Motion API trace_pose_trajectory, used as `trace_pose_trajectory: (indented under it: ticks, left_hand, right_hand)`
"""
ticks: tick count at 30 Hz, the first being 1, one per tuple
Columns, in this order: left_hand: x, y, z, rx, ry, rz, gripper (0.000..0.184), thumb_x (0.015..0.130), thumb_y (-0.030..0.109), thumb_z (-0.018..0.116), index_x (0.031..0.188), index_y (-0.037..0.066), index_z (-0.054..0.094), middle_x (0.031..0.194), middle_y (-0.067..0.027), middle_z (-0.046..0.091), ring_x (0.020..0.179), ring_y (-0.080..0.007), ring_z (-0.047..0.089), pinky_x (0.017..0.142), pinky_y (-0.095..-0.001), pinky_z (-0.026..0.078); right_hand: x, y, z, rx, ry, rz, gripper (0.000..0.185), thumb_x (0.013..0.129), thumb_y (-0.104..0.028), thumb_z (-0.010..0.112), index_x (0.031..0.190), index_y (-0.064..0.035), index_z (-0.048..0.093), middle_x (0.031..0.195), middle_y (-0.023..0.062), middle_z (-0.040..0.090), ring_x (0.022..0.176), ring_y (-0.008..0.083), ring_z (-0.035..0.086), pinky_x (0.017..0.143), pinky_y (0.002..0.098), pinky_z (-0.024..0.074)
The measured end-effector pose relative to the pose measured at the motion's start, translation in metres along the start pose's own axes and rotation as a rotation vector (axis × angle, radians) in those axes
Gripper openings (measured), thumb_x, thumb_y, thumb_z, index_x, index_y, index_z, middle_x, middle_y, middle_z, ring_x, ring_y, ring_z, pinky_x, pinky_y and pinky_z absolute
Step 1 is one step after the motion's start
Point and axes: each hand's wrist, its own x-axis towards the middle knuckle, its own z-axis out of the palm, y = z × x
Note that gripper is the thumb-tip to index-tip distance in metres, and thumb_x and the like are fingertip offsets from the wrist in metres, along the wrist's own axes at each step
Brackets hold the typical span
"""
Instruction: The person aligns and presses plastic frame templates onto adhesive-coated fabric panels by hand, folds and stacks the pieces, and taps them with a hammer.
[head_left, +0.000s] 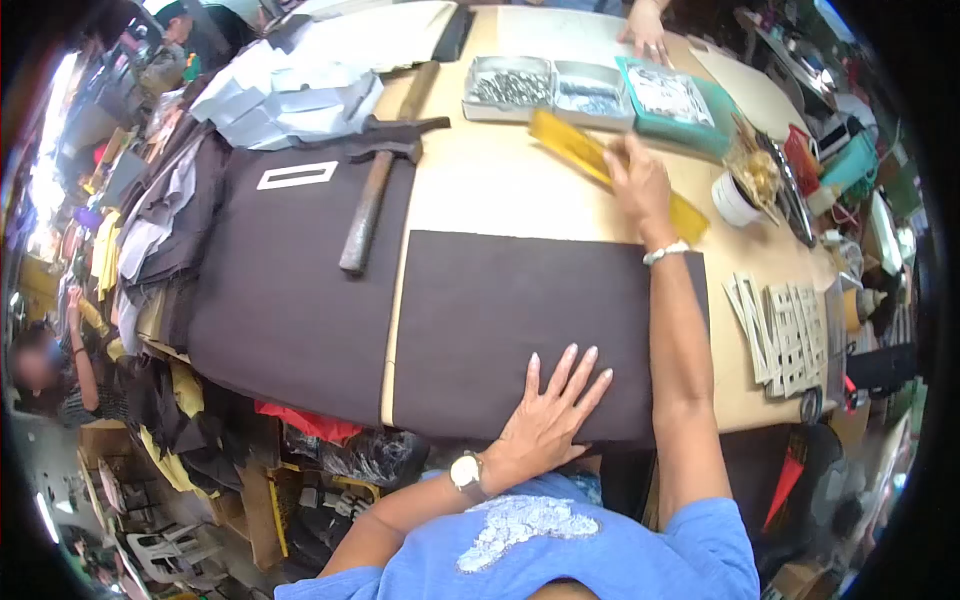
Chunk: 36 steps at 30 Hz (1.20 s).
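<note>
My left hand (555,412) lies flat with fingers spread on a dark brown sheet of fabric (500,310) near the table's front edge. A yellow ruler (565,146) is in my right hand (640,180), raised over the pale table beyond the sheet's far edge and slightly blurred. My fingers are closed round the ruler's middle, and it slants down to the right. A second dark piece (290,290) is spread to the left, with a narrow gap between the two. A hammer (370,210) and a white rectangular frame (297,176) rest on it.
Boxes of small metal parts (510,87) and a green tray (725,130) stand at the back. Another person's hand (645,35) touches the far table. Slotted templates (795,335) and a white tub (735,198) are at right; crumpled pale sheets (290,95) lie back left.
</note>
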Motion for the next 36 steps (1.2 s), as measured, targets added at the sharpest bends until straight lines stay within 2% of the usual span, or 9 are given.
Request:
trace_pose_trajectory:
  ticks: [3, 6, 9, 11, 13, 16, 19, 24, 36]
  left_hand:
    - [0.0, 0.0, 0.004, -0.016, -0.016, 0.0, 0.1, 0.063, 0.042, 0.079, 0.144, 0.011, 0.03, 0.149, -0.0187, 0.024, 0.138, -0.0373, 0.022, 0.102, -0.065, 0.025]
    - [-0.002, -0.001, 0.006, -0.037, -0.004, -0.004, 0.102, 0.062, 0.042, 0.079, 0.145, 0.012, 0.029, 0.15, -0.0187, 0.022, 0.139, -0.0373, 0.021, 0.103, -0.0654, 0.024]
    - [-0.001, -0.001, 0.006, 0.006, -0.009, -0.002, 0.1, 0.064, 0.047, 0.077, 0.145, 0.012, 0.03, 0.151, -0.0188, 0.021, 0.139, -0.0374, 0.02, 0.103, -0.0656, 0.024]
    - [-0.003, -0.001, 0.006, -0.05, -0.006, 0.005, 0.099, 0.066, 0.053, 0.074, 0.144, 0.011, 0.03, 0.15, -0.0199, 0.022, 0.139, -0.0391, 0.019, 0.103, -0.066, 0.023]
    - [-0.004, -0.003, 0.003, -0.136, 0.034, 0.01, 0.098, 0.068, 0.057, 0.07, 0.144, 0.01, 0.031, 0.15, -0.0212, 0.022, 0.139, -0.0411, 0.018, 0.103, -0.0664, 0.021]
    - [-0.012, -0.01, -0.025, -0.269, 0.129, 0.01, 0.098, 0.071, 0.063, 0.066, 0.144, 0.008, 0.03, 0.15, -0.0252, 0.02, 0.139, -0.0453, 0.015, 0.104, -0.0675, 0.014]
    - [-0.019, -0.039, -0.042, -0.126, 0.243, -0.159, 0.098, 0.076, 0.059, 0.064, 0.146, 0.005, 0.024, 0.151, -0.0253, 0.016, 0.14, -0.0441, 0.012, 0.107, -0.0634, 0.009]
    - [-0.039, -0.08, -0.02, 0.084, 0.255, -0.511, 0.087, 0.084, 0.043, 0.061, 0.147, 0.001, 0.019, 0.151, -0.0247, 0.017, 0.141, -0.0388, 0.014, 0.111, -0.0543, 0.011]
    - [-0.081, -0.045, -0.02, 0.086, 0.254, -0.568, 0.082, 0.082, 0.037, 0.065, 0.144, 0.0, 0.027, 0.147, -0.0243, 0.027, 0.137, -0.0385, 0.024, 0.11, -0.0521, 0.017]
  right_hand:
    - [0.011, -0.043, -0.039, 0.393, 0.091, -0.069, 0.018, 0.085, -0.019, 0.063, 0.09, -0.0011, 0.065, 0.072, 0.0085, 0.064, 0.062, 0.0158, 0.058, 0.06, 0.0268, 0.0461]
    - [-0.007, -0.095, -0.072, 0.576, -0.168, -0.063, 0.016, 0.086, -0.015, 0.061, 0.09, -0.0003, 0.066, 0.071, 0.0051, 0.061, 0.066, 0.0079, 0.054, 0.062, 0.0244, 0.0457]
    - [-0.042, -0.091, -0.064, 0.173, -0.435, -0.262, 0.023, 0.082, -0.019, 0.065, 0.096, -0.0011, 0.065, 0.086, 0.0101, 0.064, 0.081, 0.0235, 0.062, 0.075, 0.0342, 0.0477]
    - [-0.078, -0.082, -0.069, -0.131, -0.38, -0.235, 0.031, 0.082, -0.022, 0.064, 0.105, -0.0019, 0.062, 0.104, 0.0138, 0.061, 0.099, 0.0306, 0.056, 0.089, 0.0406, 0.0416]
    - [-0.116, -0.078, -0.083, -0.195, -0.374, -0.025, 0.041, 0.084, -0.025, 0.062, 0.117, -0.0019, 0.055, 0.122, 0.0175, 0.052, 0.116, 0.0333, 0.047, 0.1, 0.0461, 0.0332]
    - [-0.172, -0.066, -0.095, -0.363, -0.28, 0.173, 0.049, 0.088, -0.03, 0.059, 0.128, -0.0021, 0.048, 0.135, 0.0217, 0.043, 0.126, 0.0392, 0.038, 0.105, 0.0531, 0.027]
    - [-0.204, -0.052, -0.099, -0.392, -0.244, 0.327, 0.059, 0.092, -0.037, 0.054, 0.137, -0.0033, 0.039, 0.144, 0.0227, 0.033, 0.134, 0.0426, 0.027, 0.107, 0.0576, 0.0206]
    - [-0.223, -0.044, -0.102, -0.452, -0.253, 0.286, 0.062, 0.091, -0.042, 0.053, 0.138, -0.0046, 0.04, 0.144, 0.0236, 0.033, 0.135, 0.0427, 0.027, 0.107, 0.0595, 0.0188]
    - [-0.248, -0.059, -0.12, -0.366, -0.268, 0.296, 0.06, 0.085, -0.034, 0.064, 0.133, -0.0022, 0.046, 0.143, 0.0217, 0.035, 0.134, 0.0419, 0.029, 0.107, 0.0586, 0.02]
